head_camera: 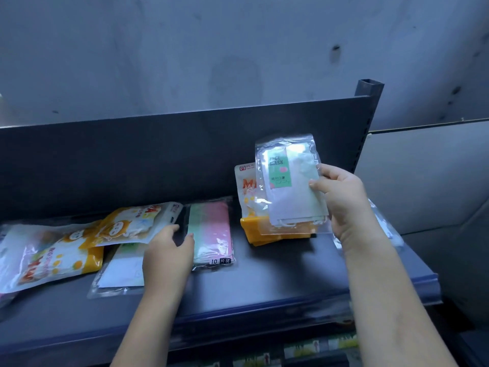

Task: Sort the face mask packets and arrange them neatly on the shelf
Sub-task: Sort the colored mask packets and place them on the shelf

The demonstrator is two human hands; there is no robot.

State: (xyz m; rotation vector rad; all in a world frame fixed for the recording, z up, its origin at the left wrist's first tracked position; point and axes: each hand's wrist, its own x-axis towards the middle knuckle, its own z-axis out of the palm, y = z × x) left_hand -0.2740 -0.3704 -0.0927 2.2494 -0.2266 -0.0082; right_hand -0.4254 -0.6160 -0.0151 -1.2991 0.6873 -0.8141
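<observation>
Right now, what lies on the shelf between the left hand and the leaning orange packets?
A pink-and-green packet lies flat there, close by the left hand; then a narrow strip of bare shelf before the orange packets. The head view shows this.

This looks like a shop or its stockroom: a dark metal display shelf (264,282) has a flat back panel (132,160), a slotted upright (366,123) at its right end and a clear label strip (264,312) along its front edge. Printed, sealed face mask packets (211,234) lie on it. More packaged goods (317,348) show on the tier below, and a bare grey wall (185,49) rises behind.
</observation>
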